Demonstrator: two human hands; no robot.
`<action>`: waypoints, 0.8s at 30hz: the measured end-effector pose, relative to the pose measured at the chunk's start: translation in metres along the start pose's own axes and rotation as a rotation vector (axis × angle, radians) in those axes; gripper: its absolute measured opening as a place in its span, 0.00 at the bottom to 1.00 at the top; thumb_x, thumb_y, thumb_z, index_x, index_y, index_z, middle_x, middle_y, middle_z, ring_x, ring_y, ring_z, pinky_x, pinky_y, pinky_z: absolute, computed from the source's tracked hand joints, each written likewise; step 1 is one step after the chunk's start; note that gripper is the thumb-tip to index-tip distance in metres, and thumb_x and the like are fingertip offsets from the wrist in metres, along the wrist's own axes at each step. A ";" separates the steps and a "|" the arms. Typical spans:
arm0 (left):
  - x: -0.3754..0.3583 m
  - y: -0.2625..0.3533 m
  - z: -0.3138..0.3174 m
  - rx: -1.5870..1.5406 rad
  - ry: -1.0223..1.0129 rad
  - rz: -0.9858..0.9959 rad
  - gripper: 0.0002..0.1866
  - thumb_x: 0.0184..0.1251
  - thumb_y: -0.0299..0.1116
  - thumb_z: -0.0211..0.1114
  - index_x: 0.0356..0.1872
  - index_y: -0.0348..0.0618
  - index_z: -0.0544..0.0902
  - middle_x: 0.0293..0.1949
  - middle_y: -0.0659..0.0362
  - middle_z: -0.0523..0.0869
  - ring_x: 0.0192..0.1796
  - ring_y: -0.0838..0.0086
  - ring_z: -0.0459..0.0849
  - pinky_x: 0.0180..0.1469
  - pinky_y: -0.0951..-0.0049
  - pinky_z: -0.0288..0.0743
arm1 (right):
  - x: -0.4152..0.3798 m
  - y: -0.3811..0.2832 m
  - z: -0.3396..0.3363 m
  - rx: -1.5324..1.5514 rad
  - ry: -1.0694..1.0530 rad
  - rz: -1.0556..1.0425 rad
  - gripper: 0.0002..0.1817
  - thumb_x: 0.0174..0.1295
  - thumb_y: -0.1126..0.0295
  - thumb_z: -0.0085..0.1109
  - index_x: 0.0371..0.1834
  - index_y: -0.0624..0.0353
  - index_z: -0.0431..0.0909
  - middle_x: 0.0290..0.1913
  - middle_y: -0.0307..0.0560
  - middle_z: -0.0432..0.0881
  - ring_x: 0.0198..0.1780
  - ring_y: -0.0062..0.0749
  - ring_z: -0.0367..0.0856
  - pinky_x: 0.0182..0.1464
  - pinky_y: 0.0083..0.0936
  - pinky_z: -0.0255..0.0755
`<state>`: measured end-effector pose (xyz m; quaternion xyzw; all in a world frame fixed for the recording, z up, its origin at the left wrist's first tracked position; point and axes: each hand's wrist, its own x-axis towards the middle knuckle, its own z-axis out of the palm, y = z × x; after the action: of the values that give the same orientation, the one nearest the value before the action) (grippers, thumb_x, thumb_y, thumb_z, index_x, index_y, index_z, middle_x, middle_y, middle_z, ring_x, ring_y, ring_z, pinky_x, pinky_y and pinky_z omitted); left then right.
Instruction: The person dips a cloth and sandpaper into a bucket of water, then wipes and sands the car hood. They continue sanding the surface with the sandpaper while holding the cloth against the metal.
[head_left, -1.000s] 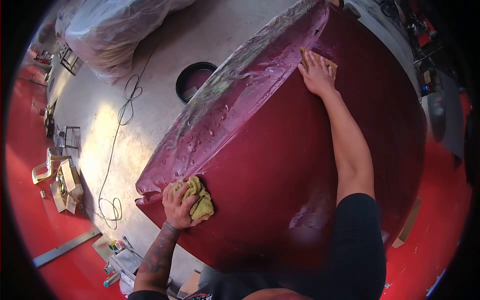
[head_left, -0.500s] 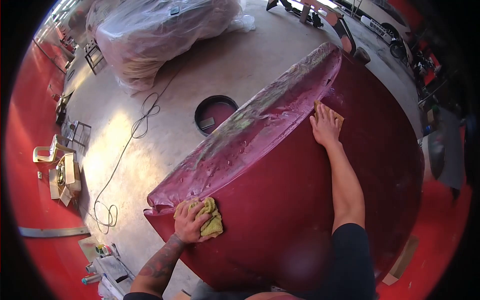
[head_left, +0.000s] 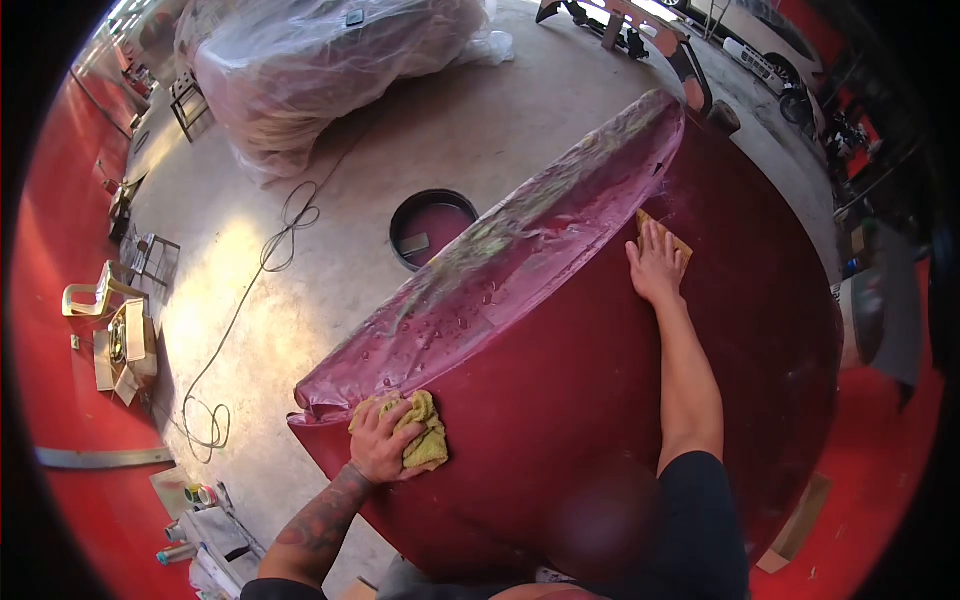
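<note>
A large dark red car panel (head_left: 560,390), which looks like a hood, lies in front of me. Wrinkled plastic film (head_left: 470,280) with water drops covers its far left edge. Near the panel's left corner, my left hand (head_left: 380,440) is closed around a folded yellow-green cloth (head_left: 427,440) resting on the paint. Farther out, my right hand (head_left: 657,265) presses a tan sheet that looks like sandpaper (head_left: 683,248) flat against the surface, close to the film's edge. Its fingers are stretched over the sheet and hide most of it.
On the floor beyond the panel is a round black tub (head_left: 432,230) with a small block in it. A thin cable (head_left: 240,310) runs across the concrete. Farther off stands a plastic-wrapped vehicle (head_left: 330,80). At left are a chair (head_left: 100,290) and an open cardboard box (head_left: 127,345).
My right hand has slid slightly toward me with the sandpaper. The left hand and cloth stay in nearly the same place. The view has shifted a little.
</note>
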<state>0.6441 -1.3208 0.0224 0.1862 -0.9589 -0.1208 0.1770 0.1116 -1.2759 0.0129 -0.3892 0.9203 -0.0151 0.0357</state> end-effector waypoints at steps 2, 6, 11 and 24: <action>0.002 -0.001 -0.002 0.018 0.000 0.005 0.32 0.50 0.67 0.72 0.49 0.56 0.84 0.60 0.54 0.79 0.61 0.49 0.77 0.64 0.42 0.65 | -0.084 -0.054 0.004 0.001 -0.017 -0.235 0.39 0.76 0.43 0.38 0.83 0.54 0.50 0.84 0.43 0.48 0.84 0.53 0.44 0.80 0.54 0.43; 0.000 -0.002 0.000 0.020 -0.008 0.024 0.32 0.50 0.66 0.72 0.50 0.57 0.83 0.61 0.54 0.79 0.62 0.50 0.77 0.64 0.42 0.65 | -0.173 -0.090 -0.003 0.042 -0.115 -0.557 0.41 0.73 0.41 0.45 0.82 0.52 0.52 0.84 0.42 0.51 0.83 0.46 0.46 0.81 0.53 0.43; 0.002 -0.002 -0.001 0.002 0.001 0.022 0.32 0.49 0.65 0.72 0.48 0.54 0.82 0.59 0.52 0.78 0.62 0.48 0.76 0.65 0.40 0.64 | -0.021 -0.005 -0.014 -0.051 0.006 -0.143 0.36 0.76 0.46 0.41 0.80 0.57 0.57 0.81 0.48 0.57 0.79 0.44 0.59 0.75 0.53 0.58; 0.000 -0.002 0.002 0.018 -0.016 0.001 0.33 0.50 0.66 0.71 0.50 0.55 0.82 0.61 0.53 0.77 0.65 0.47 0.74 0.65 0.40 0.63 | -0.026 -0.010 -0.021 0.343 0.013 -0.076 0.44 0.68 0.37 0.54 0.79 0.56 0.61 0.77 0.53 0.65 0.78 0.48 0.62 0.74 0.49 0.60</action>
<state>0.6440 -1.3227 0.0202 0.1864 -0.9614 -0.1134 0.1677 0.1348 -1.2640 0.0354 -0.4118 0.8890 -0.1759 0.0951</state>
